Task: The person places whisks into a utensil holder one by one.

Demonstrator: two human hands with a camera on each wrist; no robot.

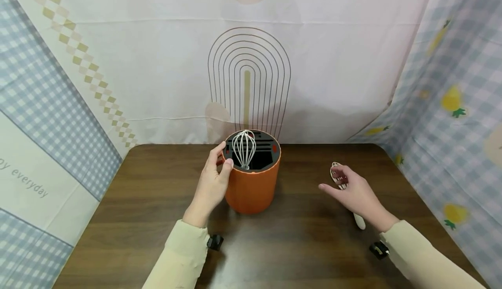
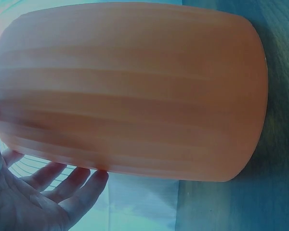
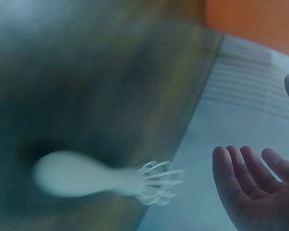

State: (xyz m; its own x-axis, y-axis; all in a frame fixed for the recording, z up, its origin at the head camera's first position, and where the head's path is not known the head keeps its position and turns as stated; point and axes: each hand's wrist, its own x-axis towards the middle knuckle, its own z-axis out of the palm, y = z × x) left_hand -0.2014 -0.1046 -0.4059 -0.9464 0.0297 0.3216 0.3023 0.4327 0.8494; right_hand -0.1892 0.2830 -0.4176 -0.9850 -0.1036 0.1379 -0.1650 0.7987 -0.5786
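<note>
A round orange utensil holder (image 1: pixel 251 193) stands upright on the table, its top covered by a black slotted insert (image 1: pixel 262 141). One whisk (image 1: pixel 244 149) sits in the insert's large opening, wires upward, handle hidden inside. My left hand (image 1: pixel 213 178) rests against the holder's left side near the rim; in the left wrist view the fingertips (image 2: pixel 98 179) touch its orange wall. Over to the right, a second whisk (image 3: pixel 111 178) with a pale handle lies on the table, partly covered in the head view. Above it my right hand (image 1: pixel 354 191) hovers, fingers loosely bent, holding nothing.
The brown wooden table (image 1: pixel 157 219) ends at a white patterned cloth (image 1: pixel 157 75) close behind the holder. Blue checked cloth hangs along both sides. Small black devices (image 1: pixel 215 242) are worn at both wrists.
</note>
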